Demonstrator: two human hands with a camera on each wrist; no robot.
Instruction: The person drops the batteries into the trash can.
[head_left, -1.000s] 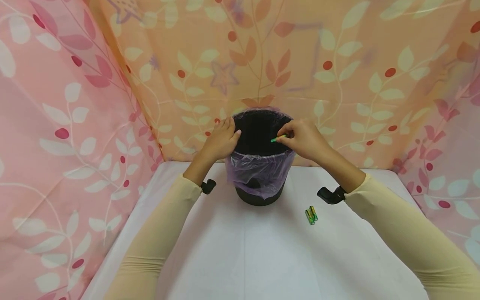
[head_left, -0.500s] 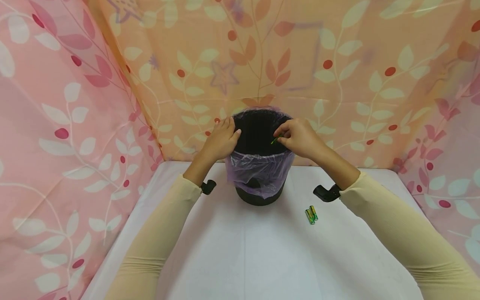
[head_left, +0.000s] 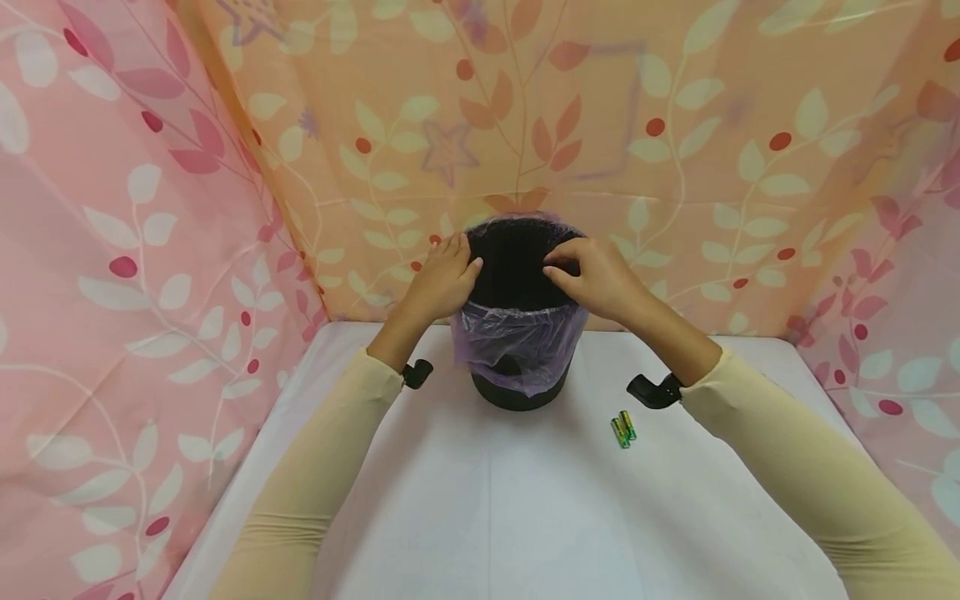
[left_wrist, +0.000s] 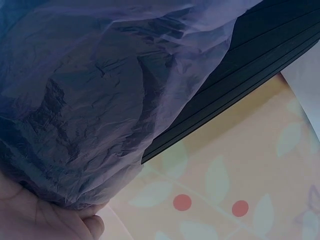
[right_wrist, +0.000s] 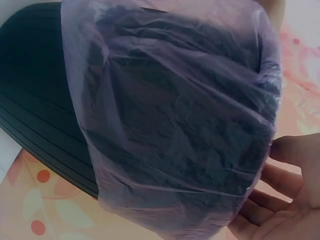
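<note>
A black trash bin stands upright on the white table, lined with a thin purple plastic bag folded over its rim. My left hand holds the bin's left rim, thumb near the opening; in the left wrist view, part of that hand lies against the bag. Over the right side of the opening is my right hand, thumb and index finger apart, no battery visible between them. In the right wrist view its fingers are beside the bagged rim. The bin's inside is too dark to see into.
Two green-and-yellow batteries lie side by side on the white tablecloth, right of the bin and nearer to me. A floral curtain closes off the back just behind the bin, and more stand at both sides.
A green battery pinched in my right hand over the bin opening is out of sight now, and the fingers have parted. My left hand has stayed on the rim.
</note>
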